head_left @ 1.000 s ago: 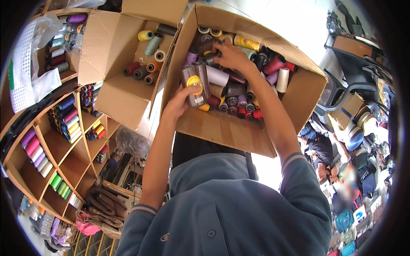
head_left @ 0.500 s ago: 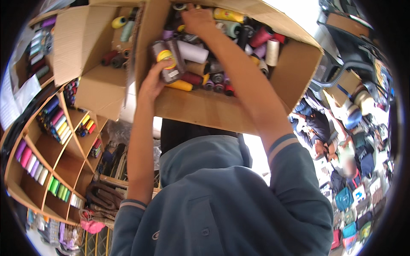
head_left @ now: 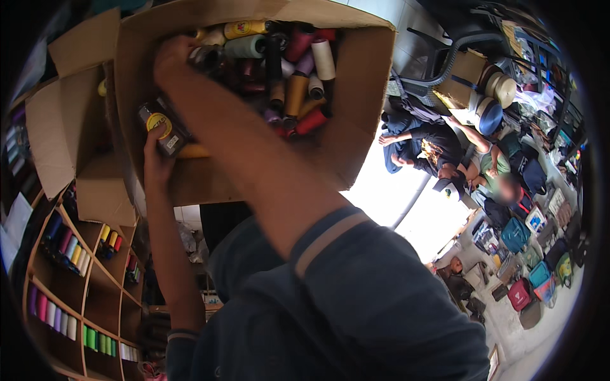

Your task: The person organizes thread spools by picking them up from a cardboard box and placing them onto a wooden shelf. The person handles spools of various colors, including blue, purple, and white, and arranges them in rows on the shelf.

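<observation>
Shelving (head_left: 101,301) of wood curves along the left rim, its cubbyholes holding rows of coloured thread spools. Closer in, a large cardboard box (head_left: 359,95) stands with its open top toward the camera, heaped with more spools, and a second cardboard box (head_left: 54,136) with spread flaps sits just beside its left wall. The person's right hand (head_left: 175,57) reaches across to the far left part of the large box; its fingers are blurred and partly hidden, so whether they grip anything cannot be told. The left hand (head_left: 157,159), at the near left corner, grasps a dark thread spool (head_left: 162,129), thumb pressed over the face by its round yellow label. That spool should be light to moderate in weight, firm at the core with a little give in the winding, not fragile, though its surface may be slick; a grip around the middle of the barrel looks surest. Its long axis slants, the far end leaning left and away from the person, the near end pointing back and slightly right, with the label facing up. Deeper in the box, a yellow spool (head_left: 246,28) lies crosswise near the far wall, while a cream spool (head_left: 323,60) and a mustard spool (head_left: 295,95) run more nearly toward the person.
</observation>
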A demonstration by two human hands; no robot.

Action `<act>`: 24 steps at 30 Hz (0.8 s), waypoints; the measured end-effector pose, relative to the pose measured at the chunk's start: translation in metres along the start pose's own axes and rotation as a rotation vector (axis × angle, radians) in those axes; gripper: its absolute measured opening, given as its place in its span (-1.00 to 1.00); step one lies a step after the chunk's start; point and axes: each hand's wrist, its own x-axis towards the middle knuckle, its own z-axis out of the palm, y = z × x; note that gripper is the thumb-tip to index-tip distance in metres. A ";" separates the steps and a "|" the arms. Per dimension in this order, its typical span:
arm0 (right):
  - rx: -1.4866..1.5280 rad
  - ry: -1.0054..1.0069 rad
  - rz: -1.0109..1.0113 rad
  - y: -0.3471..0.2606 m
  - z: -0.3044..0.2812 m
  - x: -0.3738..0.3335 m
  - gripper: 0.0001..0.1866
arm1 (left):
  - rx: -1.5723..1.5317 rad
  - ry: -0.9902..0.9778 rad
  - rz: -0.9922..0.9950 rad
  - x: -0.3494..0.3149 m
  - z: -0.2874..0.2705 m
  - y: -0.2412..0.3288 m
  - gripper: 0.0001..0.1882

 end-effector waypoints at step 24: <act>2.041 -0.092 -0.138 0.182 0.016 -0.208 -0.57 | -0.214 -0.242 0.180 -0.112 0.038 -0.024 -0.40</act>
